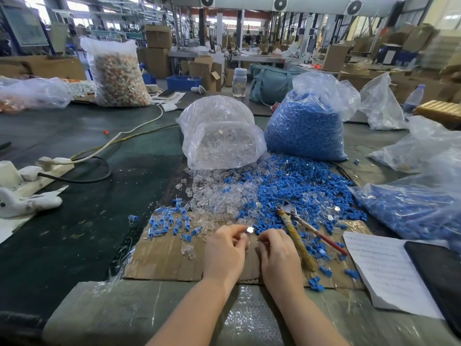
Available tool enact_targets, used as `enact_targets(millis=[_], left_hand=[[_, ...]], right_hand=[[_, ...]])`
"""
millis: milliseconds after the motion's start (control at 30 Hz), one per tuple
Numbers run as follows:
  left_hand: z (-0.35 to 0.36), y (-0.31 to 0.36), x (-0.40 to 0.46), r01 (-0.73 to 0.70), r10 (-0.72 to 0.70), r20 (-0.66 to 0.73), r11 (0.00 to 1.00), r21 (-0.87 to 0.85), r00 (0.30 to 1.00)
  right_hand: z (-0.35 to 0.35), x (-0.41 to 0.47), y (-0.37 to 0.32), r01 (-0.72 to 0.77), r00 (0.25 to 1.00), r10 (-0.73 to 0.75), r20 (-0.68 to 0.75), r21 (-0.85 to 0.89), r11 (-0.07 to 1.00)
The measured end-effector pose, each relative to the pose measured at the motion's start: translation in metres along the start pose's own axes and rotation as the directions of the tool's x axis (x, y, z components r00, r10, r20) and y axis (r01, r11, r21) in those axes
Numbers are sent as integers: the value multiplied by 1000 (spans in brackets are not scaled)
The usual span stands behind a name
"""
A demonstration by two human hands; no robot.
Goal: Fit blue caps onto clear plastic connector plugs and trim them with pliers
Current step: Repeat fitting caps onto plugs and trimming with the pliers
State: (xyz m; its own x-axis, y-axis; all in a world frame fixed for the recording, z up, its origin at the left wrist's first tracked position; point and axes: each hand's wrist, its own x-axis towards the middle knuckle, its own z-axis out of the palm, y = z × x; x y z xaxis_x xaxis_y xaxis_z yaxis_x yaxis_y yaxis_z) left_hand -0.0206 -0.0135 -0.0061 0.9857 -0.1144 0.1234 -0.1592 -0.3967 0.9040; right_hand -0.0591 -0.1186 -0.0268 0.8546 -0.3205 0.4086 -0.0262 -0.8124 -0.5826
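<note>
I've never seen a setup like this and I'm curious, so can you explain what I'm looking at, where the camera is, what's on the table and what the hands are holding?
There is no machine here: a person works with bare hands, and one camera worn on their head looks forward and down. The left hand pinches a small clear plug; the right hand is curled close beside it, but what it holds is too small to tell. On the cardboard sheet lie loose clear plugs, loose blue caps and a small group of capped plugs. The pliers lie untouched to the right. Behind stand a bag of clear plugs and a bag of blue caps.
</note>
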Motion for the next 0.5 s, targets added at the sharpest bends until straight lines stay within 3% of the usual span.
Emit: enact_targets(millis=[400,500], left_hand=[[-2,0,11,29,-24,-82,998,61,996],[0,1,11,39,-38,-37,998,41,999]], right_hand=[[-3,-2,0,3,1000,-3,10,8,1000],[-3,-1,-1,-7,1000,7,10,4,1000]])
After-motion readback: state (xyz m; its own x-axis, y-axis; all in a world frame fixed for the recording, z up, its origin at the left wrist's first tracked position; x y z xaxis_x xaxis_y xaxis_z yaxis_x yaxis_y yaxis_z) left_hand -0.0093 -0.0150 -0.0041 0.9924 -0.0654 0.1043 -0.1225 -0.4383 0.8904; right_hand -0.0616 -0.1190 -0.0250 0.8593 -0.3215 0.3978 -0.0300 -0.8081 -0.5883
